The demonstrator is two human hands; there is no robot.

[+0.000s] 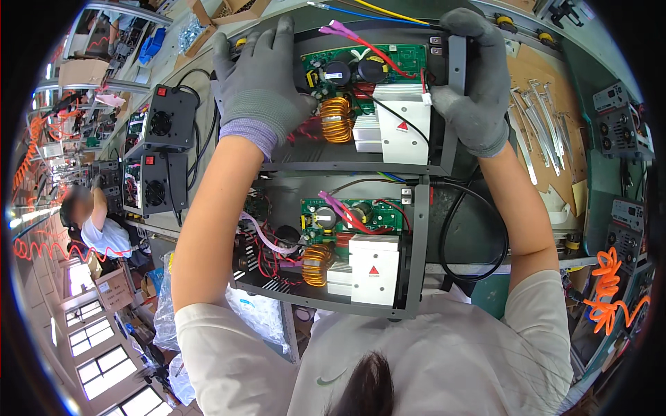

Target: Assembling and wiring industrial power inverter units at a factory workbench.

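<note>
Both my hands wear grey gloves. My left hand (260, 87) lies over the left end of an opened dark metal case (305, 152), its fingers stretched out and its thumb reaching inward. At the other end, my right hand (479, 83) is closed around the case's upright end panel (455, 69), thumb on the inner side. Inside the case are a green circuit board (406, 59), a copper-wound coil (336, 119) and a white heat sink (404, 135). Nearer to me sits a second open case (416, 263) with similar parts. My left hand hides part of the far case.
Thin metal strips (541, 128) lie on cardboard at the right. A black cable (503, 243) loops below my right hand. Two finished-looking dark units (156, 184) stand at the left, and a co-worker (104, 225) is beyond. An orange coiled hose (605, 295) hangs at the right.
</note>
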